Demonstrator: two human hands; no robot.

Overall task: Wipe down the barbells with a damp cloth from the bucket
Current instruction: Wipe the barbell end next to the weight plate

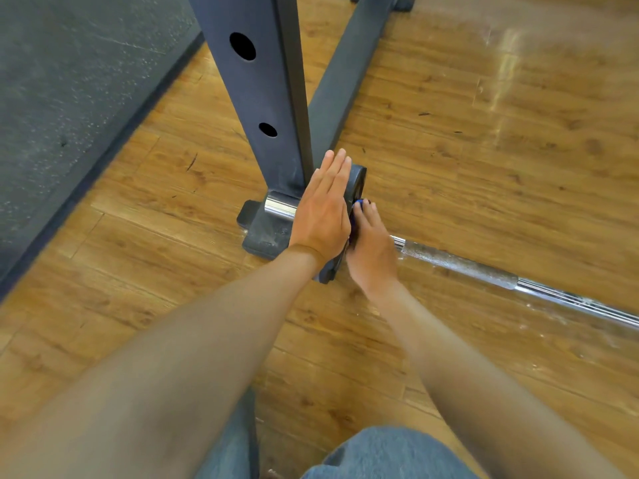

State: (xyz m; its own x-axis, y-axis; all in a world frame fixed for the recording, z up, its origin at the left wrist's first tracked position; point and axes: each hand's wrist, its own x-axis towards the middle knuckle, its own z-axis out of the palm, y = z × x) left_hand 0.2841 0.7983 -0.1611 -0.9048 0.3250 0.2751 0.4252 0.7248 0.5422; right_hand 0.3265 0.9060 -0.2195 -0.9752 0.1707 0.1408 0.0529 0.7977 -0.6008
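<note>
Denim-clad knees (387, 454) sit closest to the lens, with both forearms reaching out over the wooden floor (449, 150) to one end of a barbell (456, 262) that lies on that floor. Its shaft runs off to the right edge, and its chrome sleeve (280, 205) pokes out to the left past a small dark weight plate (358, 178) standing on edge.

The left hand (325, 209) lies flat against the plate's outer face, fingers straight and together, holding nothing, apparently bracing it. The right hand (370, 243) is on the plate's inner side, fingers curled round a bit of blue cloth (358, 203), which is pressed where shaft meets plate; most of the cloth is hidden behind the hand.

By the look of it, wiping is in hand, at the collar and inner plate face. White flecks on the shaft suggest much of the bar is yet to be cleaned. The next move probably calls for sliding the cloth along the knurled shaft, steadying the bar so it does not roll.

Just behind stands a dark steel rack upright (266, 98) with round holes, its base foot (266, 236) touching the floor beside the sleeve. A grey rubber mat (69, 98) covers the floor to the left. No bucket is in view.
</note>
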